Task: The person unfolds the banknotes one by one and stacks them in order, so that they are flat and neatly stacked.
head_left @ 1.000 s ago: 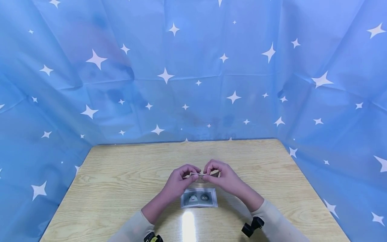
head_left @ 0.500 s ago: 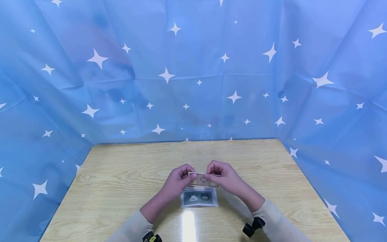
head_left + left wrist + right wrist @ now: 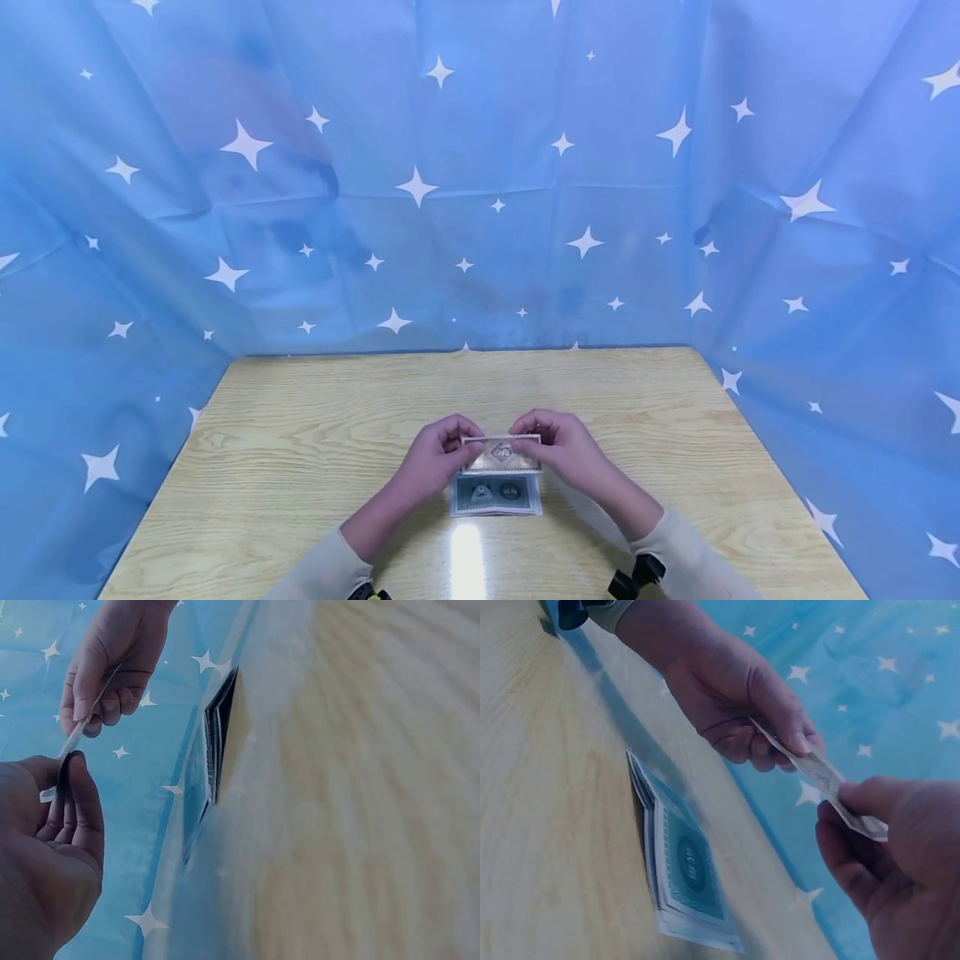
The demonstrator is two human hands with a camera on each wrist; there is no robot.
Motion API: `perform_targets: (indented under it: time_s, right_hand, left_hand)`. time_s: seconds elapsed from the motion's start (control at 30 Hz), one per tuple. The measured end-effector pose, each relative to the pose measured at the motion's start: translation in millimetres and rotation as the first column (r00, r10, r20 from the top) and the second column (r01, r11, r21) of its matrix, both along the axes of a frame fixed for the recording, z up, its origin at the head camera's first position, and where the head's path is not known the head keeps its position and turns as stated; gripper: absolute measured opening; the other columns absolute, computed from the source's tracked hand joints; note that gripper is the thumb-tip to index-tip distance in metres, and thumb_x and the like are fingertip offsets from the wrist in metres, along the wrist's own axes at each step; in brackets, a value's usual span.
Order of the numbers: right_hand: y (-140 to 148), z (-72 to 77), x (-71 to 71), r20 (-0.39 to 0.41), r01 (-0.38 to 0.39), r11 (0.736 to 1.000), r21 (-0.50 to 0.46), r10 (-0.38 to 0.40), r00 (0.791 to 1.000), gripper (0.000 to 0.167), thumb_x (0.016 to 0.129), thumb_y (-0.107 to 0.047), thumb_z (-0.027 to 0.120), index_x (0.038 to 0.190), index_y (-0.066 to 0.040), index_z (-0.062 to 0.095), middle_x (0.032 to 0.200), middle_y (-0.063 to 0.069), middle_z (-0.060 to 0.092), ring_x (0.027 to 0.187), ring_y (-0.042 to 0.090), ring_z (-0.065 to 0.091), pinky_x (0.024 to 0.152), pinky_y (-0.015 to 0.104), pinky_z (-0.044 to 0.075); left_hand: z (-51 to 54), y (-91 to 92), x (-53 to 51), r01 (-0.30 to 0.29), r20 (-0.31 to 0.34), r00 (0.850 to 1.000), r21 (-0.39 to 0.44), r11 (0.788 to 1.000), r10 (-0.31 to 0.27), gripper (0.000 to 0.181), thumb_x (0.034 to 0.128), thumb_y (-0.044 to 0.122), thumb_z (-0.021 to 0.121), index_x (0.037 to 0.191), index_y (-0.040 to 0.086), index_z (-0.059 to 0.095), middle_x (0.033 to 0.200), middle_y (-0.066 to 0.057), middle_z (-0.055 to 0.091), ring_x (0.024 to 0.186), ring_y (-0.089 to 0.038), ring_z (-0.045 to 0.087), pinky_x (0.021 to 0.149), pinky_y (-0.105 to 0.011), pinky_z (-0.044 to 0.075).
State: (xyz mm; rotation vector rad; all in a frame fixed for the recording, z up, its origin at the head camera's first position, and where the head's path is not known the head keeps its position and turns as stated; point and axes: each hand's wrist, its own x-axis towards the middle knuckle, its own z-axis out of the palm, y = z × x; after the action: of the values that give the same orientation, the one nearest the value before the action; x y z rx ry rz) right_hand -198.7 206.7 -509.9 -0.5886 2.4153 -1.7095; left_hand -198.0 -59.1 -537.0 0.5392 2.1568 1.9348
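A brownish play banknote (image 3: 500, 454) is held up over the table between both hands. My left hand (image 3: 431, 457) pinches its left end between thumb and fingers, and my right hand (image 3: 566, 447) pinches its right end the same way. The right wrist view gives the note (image 3: 826, 778) nearly edge-on, fairly flat and apart from the table. Just nearer to me, a small stack of green play banknotes (image 3: 497, 496) lies on the wood. Its layers fan slightly apart at one side in the left wrist view, where the stack (image 3: 217, 739) appears side-on.
The wood-grain table (image 3: 315, 417) reaches back to a blue curtain (image 3: 480, 167) printed with white stars. Its rounded back corners show. A bright light reflection (image 3: 468, 558) lies on the wood in front of the stack. Each wrist wears a dark device.
The brown note has tilted from nearly edge-on to showing its printed face. Both hands have come slightly lower and nearer, so the note now overlaps the stack's far edge in the head view.
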Motion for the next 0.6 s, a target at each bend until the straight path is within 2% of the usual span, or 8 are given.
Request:
perform_targets:
  time_s: [0.1, 0.27, 0.47, 0.6]
  right_hand:
    - [1.5, -5.0, 3.4, 0.021, -0.005, 1.0, 0.004, 0.005, 1.0, 0.016, 0.098, -0.008, 0.084, 0.114, -0.004, 0.08, 0.095, 0.009, 0.076, 0.067, 0.008, 0.059, 0.06, 0.022, 0.052]
    - [3.1, -14.7, 10.9, 0.04, -0.013, 1.0, 0.028, 0.012, 0.999, 0.017, 0.097, -0.01, 0.085, 0.114, -0.007, 0.081, 0.09, 0.007, 0.074, 0.067, 0.007, 0.058, 0.059, 0.02, 0.05]
    - [1.9, -24.7, 19.0, 0.046, 0.0, 0.998, 0.062, -0.003, 0.999, 0.016, 0.095, -0.01, 0.086, 0.111, -0.008, 0.083, 0.093, 0.004, 0.074, 0.07, 0.007, 0.057, 0.06, 0.019, 0.048]
    - [1.8, -27.6, 23.0, 0.03, -0.003, 0.997, 0.08, 0.001, 1.0, 0.017, 0.095, -0.009, 0.086, 0.112, -0.005, 0.082, 0.095, 0.004, 0.076, 0.072, 0.007, 0.059, 0.062, 0.02, 0.049]
  left_hand:
    - [-3.7, -4.2, 2.0, -0.005, -0.006, 1.0, -0.041, 0.999, 0.004, 0.007, 0.1038, 0.01, 0.078, 0.11, 0.007, 0.075, 0.078, 0.002, 0.061, 0.062, -0.006, 0.046, 0.058, -0.02, 0.041]
    - [-9.3, -11.1, 5.5, 0.019, -0.035, 0.999, -0.144, 0.989, -0.025, 0.008, 0.1014, 0.015, 0.082, 0.107, 0.015, 0.076, 0.08, 0.002, 0.066, 0.067, -0.008, 0.055, 0.059, -0.021, 0.047]
    - [-8.8, -16.8, 11.2, 0.07, -0.05, 0.995, -0.277, 0.958, -0.087, 0.011, 0.1006, 0.015, 0.083, 0.108, 0.021, 0.077, 0.081, 0.005, 0.07, 0.07, -0.009, 0.062, 0.059, -0.023, 0.051]
    - [-8.7, -18.6, 12.8, 0.073, -0.082, 0.991, -0.332, 0.94, -0.106, 0.011, 0.1011, 0.013, 0.082, 0.109, 0.019, 0.078, 0.083, 0.007, 0.069, 0.072, -0.009, 0.063, 0.061, -0.024, 0.053]
